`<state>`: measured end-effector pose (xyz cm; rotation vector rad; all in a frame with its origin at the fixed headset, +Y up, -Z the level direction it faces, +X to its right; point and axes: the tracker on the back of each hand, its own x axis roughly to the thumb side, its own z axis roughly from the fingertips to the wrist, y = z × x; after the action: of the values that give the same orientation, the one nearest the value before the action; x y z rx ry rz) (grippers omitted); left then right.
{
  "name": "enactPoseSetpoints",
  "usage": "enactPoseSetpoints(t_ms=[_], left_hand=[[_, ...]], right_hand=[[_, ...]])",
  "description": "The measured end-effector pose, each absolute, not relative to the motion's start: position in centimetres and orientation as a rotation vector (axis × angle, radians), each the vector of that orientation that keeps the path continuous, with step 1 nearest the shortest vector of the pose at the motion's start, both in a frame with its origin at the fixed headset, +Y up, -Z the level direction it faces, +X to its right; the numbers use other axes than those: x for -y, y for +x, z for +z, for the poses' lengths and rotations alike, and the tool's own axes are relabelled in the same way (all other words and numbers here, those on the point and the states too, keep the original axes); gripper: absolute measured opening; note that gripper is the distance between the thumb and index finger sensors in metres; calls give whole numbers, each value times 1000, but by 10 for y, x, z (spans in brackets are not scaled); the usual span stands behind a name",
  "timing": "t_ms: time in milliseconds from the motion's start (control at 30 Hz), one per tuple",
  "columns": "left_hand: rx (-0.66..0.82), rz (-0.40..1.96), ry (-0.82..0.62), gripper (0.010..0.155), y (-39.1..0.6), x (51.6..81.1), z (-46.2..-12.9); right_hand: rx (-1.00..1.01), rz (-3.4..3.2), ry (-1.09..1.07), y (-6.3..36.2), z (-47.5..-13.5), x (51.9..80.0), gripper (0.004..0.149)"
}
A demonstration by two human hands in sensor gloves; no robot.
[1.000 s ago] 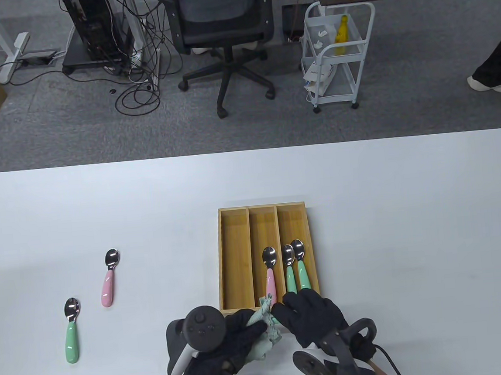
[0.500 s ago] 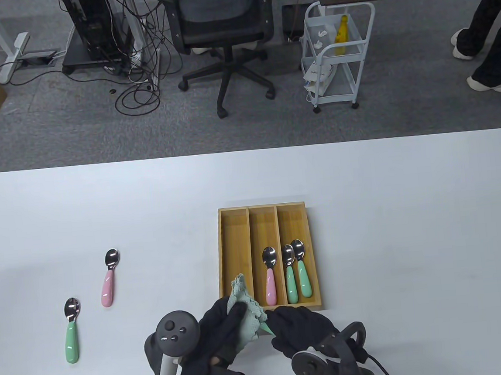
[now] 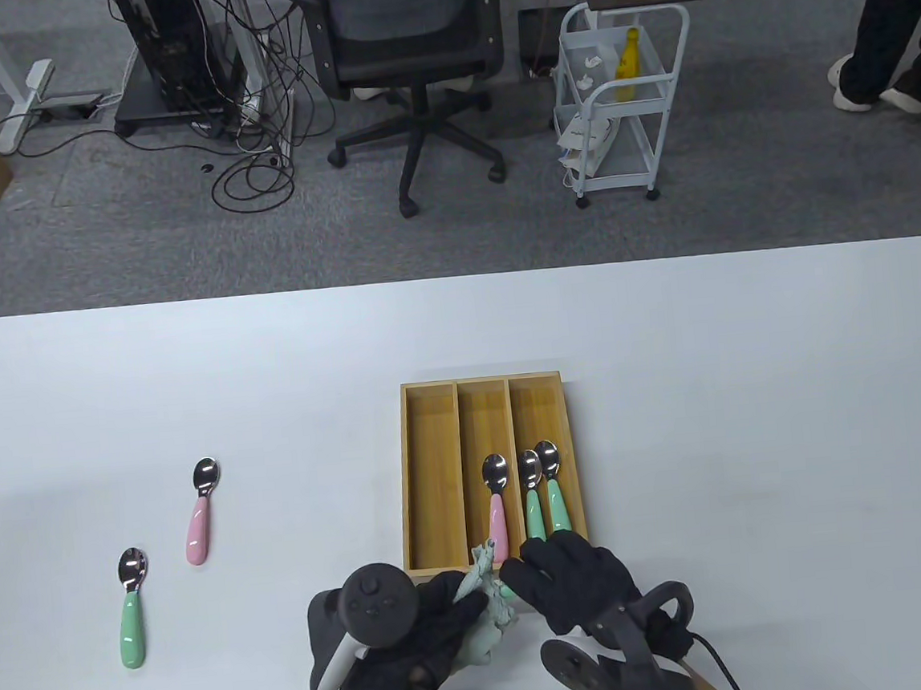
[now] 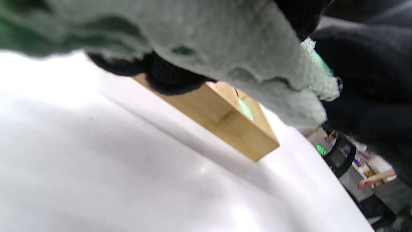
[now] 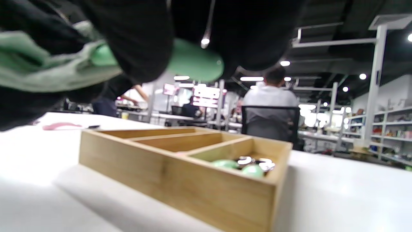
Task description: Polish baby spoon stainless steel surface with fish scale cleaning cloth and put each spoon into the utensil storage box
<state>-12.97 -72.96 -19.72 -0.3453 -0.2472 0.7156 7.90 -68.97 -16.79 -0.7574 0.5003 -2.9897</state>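
Note:
My left hand grips a crumpled pale green cleaning cloth just in front of the wooden storage box. My right hand holds a green-handled spoon by its handle, and the bowl end is buried in the cloth. The two hands meet at the box's near edge. In the box, a pink-handled spoon lies in the middle compartment and two green-handled spoons lie in the right one. A pink-handled spoon and a green-handled spoon lie loose on the table at the left.
The box's left compartment holds nothing. Beyond the white table's far edge are an office chair, a white cart and a person's legs at the top right.
Both hands and the cloth shifted left and then came back right to the box's near edge. The person in the background walked further into view.

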Motion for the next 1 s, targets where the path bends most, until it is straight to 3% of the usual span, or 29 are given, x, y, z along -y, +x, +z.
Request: enactPoseSetpoints(t_ms=[133,300,700,1000], left_hand=[[289,653,-409,50,-122,732,-197],[255,674,-307,50,-128,727,-196],[82,981,-119,50,-158,723,-196],[91,989,-173,50,-154,725,-197]], right_hand=[[-521,-2952,-762,77,-166,689,47],[-538,-2984,-746,79,-167,687,48],[-466,-3126,-869,69,-158,688,55],[-464,-3099,-840,74,-162,688,52]])
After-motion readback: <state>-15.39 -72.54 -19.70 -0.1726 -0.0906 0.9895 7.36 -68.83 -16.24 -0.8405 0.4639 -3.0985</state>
